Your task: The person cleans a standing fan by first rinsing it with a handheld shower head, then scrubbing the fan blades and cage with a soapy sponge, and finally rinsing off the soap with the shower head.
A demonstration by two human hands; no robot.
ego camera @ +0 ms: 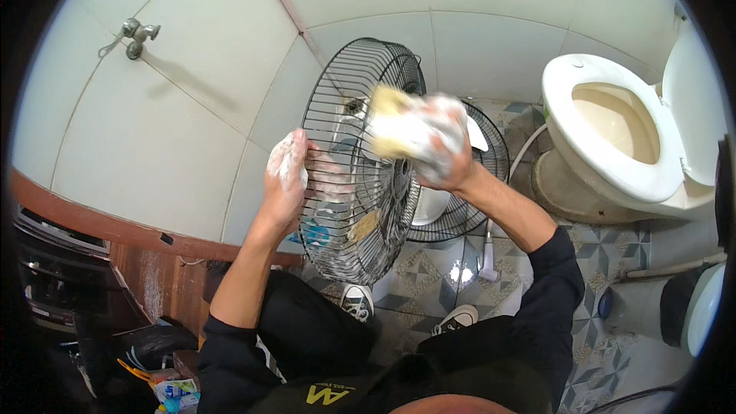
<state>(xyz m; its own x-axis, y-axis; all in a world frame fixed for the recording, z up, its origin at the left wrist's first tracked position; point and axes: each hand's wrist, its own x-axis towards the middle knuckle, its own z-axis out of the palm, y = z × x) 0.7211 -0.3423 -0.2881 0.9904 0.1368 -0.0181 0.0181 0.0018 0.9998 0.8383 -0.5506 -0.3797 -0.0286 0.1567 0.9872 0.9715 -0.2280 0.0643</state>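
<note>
A black wire fan guard (368, 167) stands on edge in front of me, with white suds on its lower wires. My left hand (287, 169), coated in foam, grips its left rim, with fingers reaching behind the wires. In my right hand (451, 141) is a yellow sponge (386, 121) covered in lather, held at the guard's right side; both are blurred. Behind, a second round wire guard (489, 190) lies on the tiled floor, with white parts inside its ring. Between the wires a tan piece (365, 226) shows, too covered to identify.
A white toilet (609, 126) with its lid raised stands at right. On the floor lies a bidet sprayer (489, 261) with its hose. A metal faucet (135, 34) juts from the left wall. Packets (175, 394) sit at lower left, and a bin-like container (644, 310) at lower right.
</note>
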